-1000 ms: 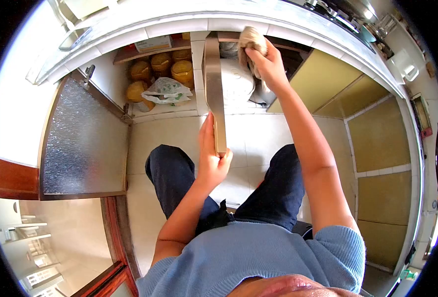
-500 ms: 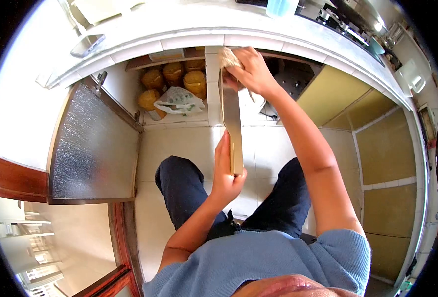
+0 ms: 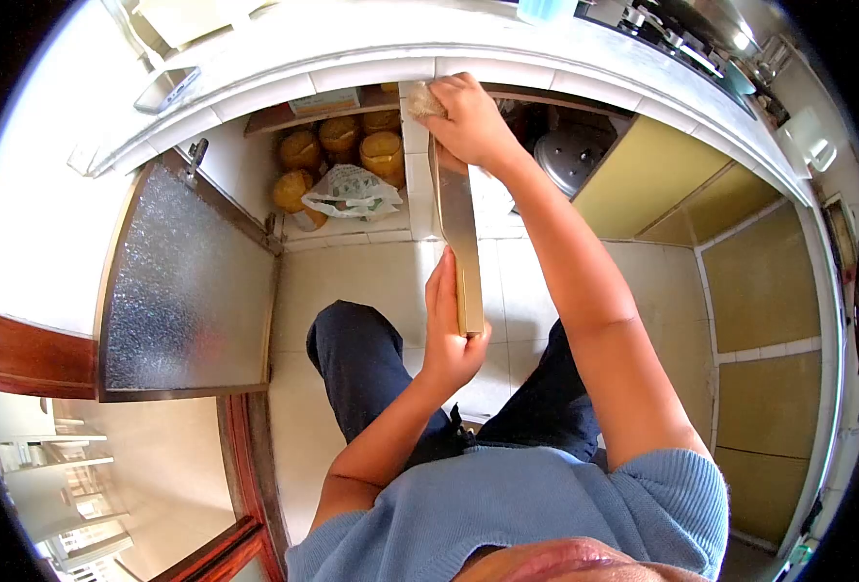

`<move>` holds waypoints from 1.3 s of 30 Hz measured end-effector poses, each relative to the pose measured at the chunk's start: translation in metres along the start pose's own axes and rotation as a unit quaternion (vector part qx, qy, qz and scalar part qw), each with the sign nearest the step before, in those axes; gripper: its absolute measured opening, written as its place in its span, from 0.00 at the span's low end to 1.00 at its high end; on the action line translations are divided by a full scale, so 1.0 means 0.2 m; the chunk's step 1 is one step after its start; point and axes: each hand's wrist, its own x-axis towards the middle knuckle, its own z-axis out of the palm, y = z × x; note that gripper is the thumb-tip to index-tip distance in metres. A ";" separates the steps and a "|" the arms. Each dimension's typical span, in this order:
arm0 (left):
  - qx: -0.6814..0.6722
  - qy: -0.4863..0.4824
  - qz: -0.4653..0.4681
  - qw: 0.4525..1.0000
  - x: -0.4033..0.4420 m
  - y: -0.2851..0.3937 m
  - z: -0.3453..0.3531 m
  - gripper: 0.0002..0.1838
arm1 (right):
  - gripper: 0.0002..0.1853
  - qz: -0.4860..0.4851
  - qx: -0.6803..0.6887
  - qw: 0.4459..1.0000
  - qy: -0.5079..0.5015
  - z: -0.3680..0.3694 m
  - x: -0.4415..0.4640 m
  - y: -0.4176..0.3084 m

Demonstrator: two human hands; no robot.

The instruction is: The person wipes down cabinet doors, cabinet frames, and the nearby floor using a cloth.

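Observation:
A gold-edged cabinet door [image 3: 460, 218] stands out from the tiled pillar, seen almost edge-on between my knees. My left hand [image 3: 453, 335] is closed round its near end, fingers along the left face and thumb at the right side. At the far end, just under the countertop, my right hand [image 3: 468, 121] is closed on a beige cloth [image 3: 425, 101]. The cloth lies against the pillar by the top of the door, mostly covered by my fingers.
On the left, a frosted-glass door [image 3: 192, 281] hangs open beside a cupboard holding several yellow-lidded jars [image 3: 383, 155] and a plastic bag [image 3: 354, 192]. A round metal lid [image 3: 567, 160] shows inside the right cupboard. A phone [image 3: 167, 89] lies on the countertop [image 3: 352, 58].
My right hand has moved up and slightly left with the cloth, toward the pillar top. The door's near end, with my left hand on it, sits slightly farther right. The round lid is more exposed.

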 end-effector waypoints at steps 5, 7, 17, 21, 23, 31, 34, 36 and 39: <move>0.023 0.005 0.034 0.999 0.02 0.01 -0.03 0.38 | 0.18 -0.027 0.180 0.981 -0.062 -0.17 -0.21 -0.18; 0.015 -0.003 0.023 1.000 0.01 0.00 -0.03 0.38 | 0.23 -0.069 0.238 0.967 -0.066 -0.28 -0.33 -0.28; 0.002 -0.013 -0.023 1.000 -0.01 -0.01 -0.03 0.42 | 0.28 0.106 0.104 0.987 -0.057 -0.10 -0.14 0.02; 0.010 0.008 0.015 1.000 0.00 -0.02 -0.01 0.41 | 0.28 0.034 0.249 0.965 -0.077 -0.23 -0.35 -0.14; -0.023 0.007 0.001 1.000 -0.04 -0.11 0.01 0.38 | 0.28 0.010 0.368 0.927 -0.075 -0.32 -0.51 -0.33; -0.009 0.020 0.029 0.999 0.00 0.00 -0.01 0.37 | 0.24 -0.022 0.322 0.945 -0.055 -0.25 -0.48 -0.27; -0.023 0.020 -0.017 0.999 -0.01 -0.02 -0.01 0.36 | 0.14 0.101 0.298 0.948 -0.055 -0.12 -0.23 -0.08; -0.047 0.029 -0.010 0.998 0.00 0.01 0.00 0.36 | 0.16 0.099 0.241 0.961 -0.087 -0.12 -0.15 -0.06; -0.016 0.006 0.017 1.000 0.01 0.01 -0.02 0.37 | 0.18 0.075 0.247 0.964 -0.065 -0.14 -0.23 -0.12</move>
